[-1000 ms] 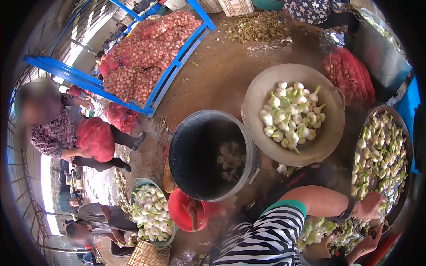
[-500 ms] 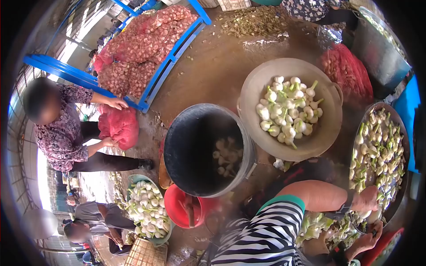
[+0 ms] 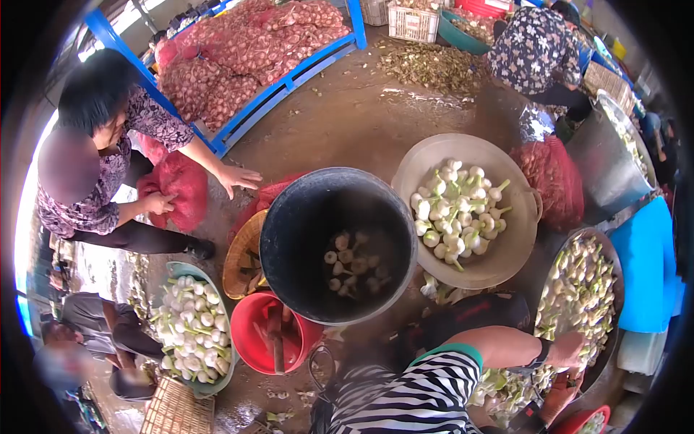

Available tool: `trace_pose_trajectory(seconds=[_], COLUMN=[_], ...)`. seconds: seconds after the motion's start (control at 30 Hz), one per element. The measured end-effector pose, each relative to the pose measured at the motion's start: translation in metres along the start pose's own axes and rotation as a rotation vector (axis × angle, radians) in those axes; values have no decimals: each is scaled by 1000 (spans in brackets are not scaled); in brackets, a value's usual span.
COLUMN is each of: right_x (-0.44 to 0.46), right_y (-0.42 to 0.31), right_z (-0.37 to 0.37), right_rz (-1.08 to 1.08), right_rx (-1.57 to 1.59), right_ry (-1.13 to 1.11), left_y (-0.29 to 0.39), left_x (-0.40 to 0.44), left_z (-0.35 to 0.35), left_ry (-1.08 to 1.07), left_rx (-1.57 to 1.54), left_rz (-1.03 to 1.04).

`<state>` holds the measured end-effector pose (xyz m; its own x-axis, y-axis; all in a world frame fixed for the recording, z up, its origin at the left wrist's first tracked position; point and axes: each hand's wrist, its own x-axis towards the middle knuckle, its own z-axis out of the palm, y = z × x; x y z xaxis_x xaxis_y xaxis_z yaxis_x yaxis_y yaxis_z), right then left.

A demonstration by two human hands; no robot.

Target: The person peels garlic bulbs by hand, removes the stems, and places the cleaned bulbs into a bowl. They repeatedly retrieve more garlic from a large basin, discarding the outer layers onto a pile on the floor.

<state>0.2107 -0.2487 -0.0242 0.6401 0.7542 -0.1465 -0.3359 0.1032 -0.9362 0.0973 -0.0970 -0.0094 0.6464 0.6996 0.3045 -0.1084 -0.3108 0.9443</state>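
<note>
My left hand (image 3: 567,350) is closed at the lower edge of a wide round pan (image 3: 617,307) of trimmed garlic bulbs (image 3: 582,289). Just below it is my right hand (image 3: 560,395), closed and close to the left one. What each holds is too small to make out. Leafy garlic scraps (image 3: 499,390) lie left of the hands. Farther left stands a large pale basin (image 3: 506,253) with white, green-stemmed garlic (image 3: 459,210). Beside that basin is a deep black tub (image 3: 289,217) with bulbs at its bottom.
A red bucket (image 3: 246,351), a woven basket (image 3: 238,257) and a green basin (image 3: 230,351) of garlic are at the left. A person (image 3: 87,181) stands holding a red net sack (image 3: 181,195). Others crouch nearby. Blue containers (image 3: 643,260) stand right.
The view has shifted, showing more at the upper right. The standing person has moved to the net sacks and now stretches out one hand. My hands remain together by the pan.
</note>
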Motion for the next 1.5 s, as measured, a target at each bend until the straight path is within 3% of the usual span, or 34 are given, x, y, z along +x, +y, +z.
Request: trace_pose_trajectory(seconds=[0.1, 0.2, 0.33, 0.57, 0.67, 0.73, 0.83, 0.93, 1.07, 1.13, 1.2, 1.23, 1.3, 1.37, 1.43, 1.5], right_x=[-2, -25, -37, -23, -21, -18, -18, -21, -23, -19, -21, -39, -37, -35, -40, -19], right_y=[10, -12, -29, -34, -30, -20, -17, -21, -23, -19, -1, 7, 13, -30, -44, -30], right_z=[4, 53, 80, 31, 35, 26, 28, 39, 29, -1, -24, -19, -25, 36, 67, 36], right_rz=[-250, -363, -280, -218, -286, -273, -554, -451, -375, -208, 142, -208, -232, 185, -25, -72], right_rx=[-141, -381, -764, -1117, -1206, -1160, -1481, -1348, -1346, -1530, -1339, -1402, -1565, -722, -351, -631], right_ry=[144, 127, 369, 173, 212, 270, 221, 321, 402, 134, -200, -509, -282, 127, 128, 214], left_y=[18, 19, 11, 7, 0, -4, -9, -7, 10, 10, 5, 8, 13, 7, 10, 11], left_x=[-10, -10, -9, -9, -10, -8, -5, -2, -3, 1, 5, 6, 5, 2, 0, -2], left_z=[-17, -20, -14, -6, 7, 6, 9, 6, -5, -6, -5, -9, -17, -17, -15, -15], left_ry=[-38, -15, 96, 53, 118, 50, -25, -4, 21, -141, -233, -195, -113, 29, 62, 4], left_rx=[-63, -85, 58, 101, 159, 248, 303, 239, 3, -403, -651, -623, -569, -260, -86, -32], left_rz=[-94, -145, -61, 44, 221, 291, 320, 334, 154, -70, -191, -195, -213, -68, 25, 59])
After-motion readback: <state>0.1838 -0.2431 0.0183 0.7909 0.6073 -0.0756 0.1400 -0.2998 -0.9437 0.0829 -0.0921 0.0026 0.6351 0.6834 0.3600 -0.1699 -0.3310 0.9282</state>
